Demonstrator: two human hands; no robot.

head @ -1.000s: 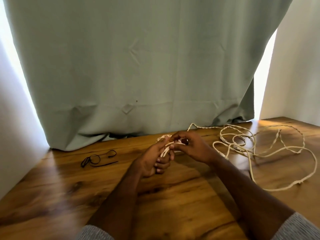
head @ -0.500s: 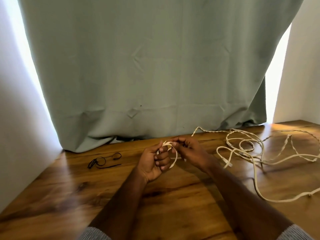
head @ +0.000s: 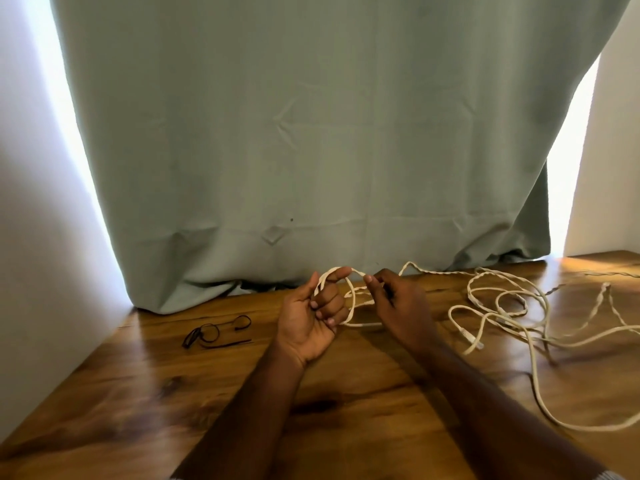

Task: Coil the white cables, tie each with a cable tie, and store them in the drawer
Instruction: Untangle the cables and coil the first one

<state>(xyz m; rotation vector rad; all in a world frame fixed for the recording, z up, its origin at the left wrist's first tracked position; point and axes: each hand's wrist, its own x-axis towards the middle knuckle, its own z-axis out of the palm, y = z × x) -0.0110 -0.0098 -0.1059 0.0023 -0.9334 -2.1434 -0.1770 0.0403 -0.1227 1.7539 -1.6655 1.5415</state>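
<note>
1. Since half a second ago, your hands have drawn slightly apart and the loop between them has opened wider; the view has also tilted, so the loose tangle sits further right in the frame.
2. Your left hand (head: 313, 322) is curled, palm up, gripping the small coil of white cable (head: 349, 299) with the thumb and forefinger at its top.
3. Your right hand (head: 398, 306) pinches the running strand just beside the left thumb, fingers bent around it.
4. The rest of the cable (head: 512, 306) sprawls in loose loops over the table (head: 138, 393) at the right of the frame, with a plug end lying near centre right.
5. Black cable ties (head: 216, 332) lie at left centre, well apart from both hands.
6. Expect the cable to be light, limp and springy; loops will likely slip open, so hold where the turns cross and feed the strand close to that point.
7. No brand, label or writing is readable.
</note>
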